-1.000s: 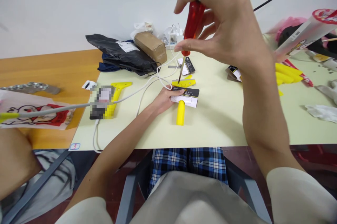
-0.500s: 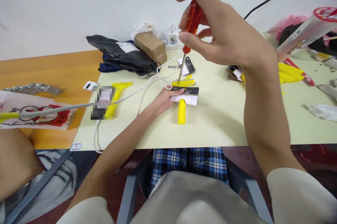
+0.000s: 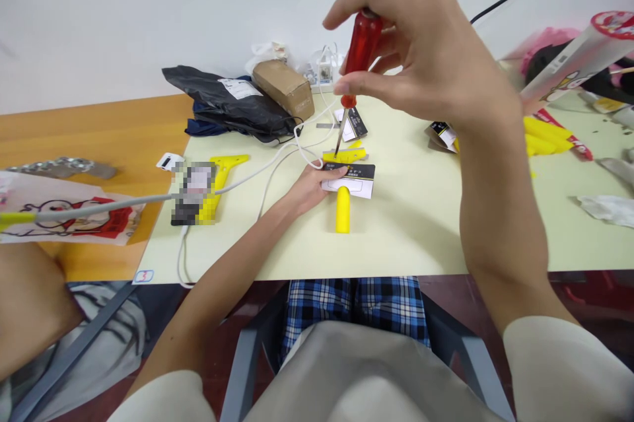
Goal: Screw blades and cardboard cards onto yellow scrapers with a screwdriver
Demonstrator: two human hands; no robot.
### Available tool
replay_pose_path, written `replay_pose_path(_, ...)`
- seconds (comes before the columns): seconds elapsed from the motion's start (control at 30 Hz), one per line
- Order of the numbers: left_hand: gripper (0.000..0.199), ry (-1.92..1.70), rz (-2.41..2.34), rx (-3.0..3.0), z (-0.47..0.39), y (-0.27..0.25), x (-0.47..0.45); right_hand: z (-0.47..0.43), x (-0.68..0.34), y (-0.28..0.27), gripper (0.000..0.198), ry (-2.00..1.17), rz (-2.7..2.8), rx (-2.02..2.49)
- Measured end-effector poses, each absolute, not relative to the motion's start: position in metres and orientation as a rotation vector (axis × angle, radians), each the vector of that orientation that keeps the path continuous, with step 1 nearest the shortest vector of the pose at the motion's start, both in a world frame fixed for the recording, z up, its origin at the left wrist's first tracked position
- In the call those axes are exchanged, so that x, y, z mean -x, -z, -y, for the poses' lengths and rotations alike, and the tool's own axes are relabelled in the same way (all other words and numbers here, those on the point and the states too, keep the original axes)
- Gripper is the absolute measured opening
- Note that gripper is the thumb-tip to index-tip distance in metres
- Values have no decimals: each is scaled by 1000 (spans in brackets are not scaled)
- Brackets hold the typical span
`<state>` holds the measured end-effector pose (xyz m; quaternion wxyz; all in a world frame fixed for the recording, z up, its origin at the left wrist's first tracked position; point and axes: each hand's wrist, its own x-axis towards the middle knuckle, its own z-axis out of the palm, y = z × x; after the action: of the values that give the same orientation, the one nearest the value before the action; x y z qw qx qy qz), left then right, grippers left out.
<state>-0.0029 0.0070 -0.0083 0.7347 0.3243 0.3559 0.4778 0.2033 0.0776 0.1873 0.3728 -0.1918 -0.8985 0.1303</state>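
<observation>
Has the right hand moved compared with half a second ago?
Yes: on the right hand, thumb and forefinger tips sit lower in the picture, judged against the brown box, which keeps its place.

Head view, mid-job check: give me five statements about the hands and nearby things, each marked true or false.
1. The right hand holds a screwdriver with a glossy red handle. True.
2. The left hand's thumb lies on a black-and-white printed card covering part of a yellow scraper. True.
3. The screwdriver's tip is at the right end of the scraper's head. False: it is towards the left end.
4. The black plastic bag lies right of the brown cardboard box. False: the bag is left of the box.
5. A second yellow scraper lies left of the left hand. True.
</observation>
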Motion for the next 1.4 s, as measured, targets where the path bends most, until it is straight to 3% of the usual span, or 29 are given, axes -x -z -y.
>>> replay_pose_path(0.27, 32, -1055, -784, -728, -7, 9, 3, -57, -206, -199, 37, -474, 2439, 560)
replay_pose_path(0.43, 27, -1048, -792, -724, -6, 8, 2, -62, -205, -197, 41, -328, 2429, 638)
replay_pose_path(0.6, 31, -1051, -780, -729, -7, 9, 2, -64, -206, -196, 38, -474, 2415, 541)
replay_pose_path(0.77, 29, -1044, -781, -739, -7, 10, 2, -62, -205, -196, 42, -351, 2398, 641)
replay_pose_path(0.93, 29, -1050, -784, -733, -8, 12, 3, -62, -206, -196, 44, -506, 2395, 541)
replay_pose_path(1.1, 31, -1041, -790, -744, -8, 12, 3, -63, -204, -196, 45, -352, 2389, 648)
replay_pose_path(1.3, 32, -1043, -788, -741, -8, 11, 2, -63, -206, -197, 44, -519, 2396, 567)
replay_pose_path(1.4, 32, -1044, -793, -739, -7, 10, 2, -62, -204, -199, 43, -423, 2372, 657)
